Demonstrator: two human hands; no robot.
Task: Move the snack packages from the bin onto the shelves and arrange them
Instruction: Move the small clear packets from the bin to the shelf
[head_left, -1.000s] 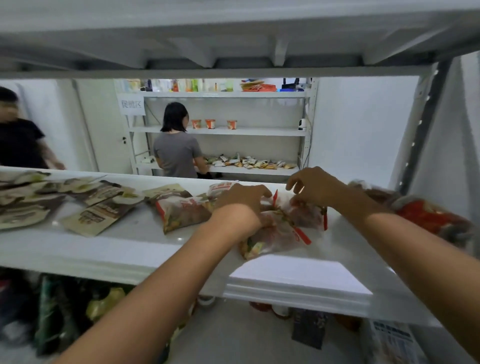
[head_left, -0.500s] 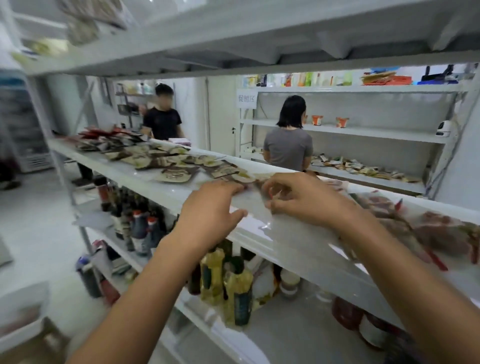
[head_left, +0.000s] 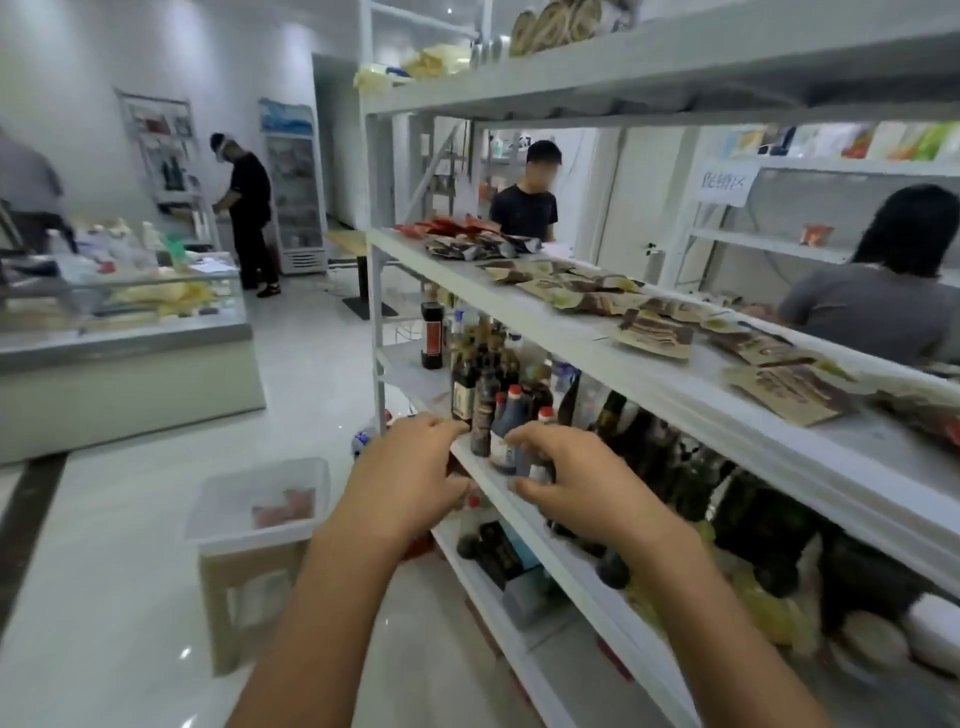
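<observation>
Head view, the only one: left grip (head_left: 410, 478) and right grip (head_left: 576, 483) hang side by side in front of the lower shelf edge. Fingers are loosely curled and hold nothing I can see, so both are released and neither is clenched on a pack. Just behind and a bit above the grips stand dark sauce bottles (head_left: 488, 410), not task items. The right grip's fingertips overlap a bottle cap in the pic; can't tell if they touch. Down-left of the left grip, near but apart, sits the clear bin (head_left: 208, 519) on a cardboard box (head_left: 244, 597) on the floor, w/ a few reddish snack packs (head_left: 285, 506) blurred inside. Up-right of the right grip, well above it, the snack shelf (head_left: 519, 317) carries brown packs (head_left: 654, 332) laid flat in a loose row, w/ red ones (head_left: 452, 226) at the far end. Judgement: the step in hand is prob. the reach to the bin for the next lot. The task looks partway done — packs lie on the shelf, some in the bin. The next move calls for lowering the grips down-left into the bin, spreading fingers over the reddish packs and taking a handful w/o crushing. The lift up to the shelf then has to clear the bin wall and the bottles.
</observation>
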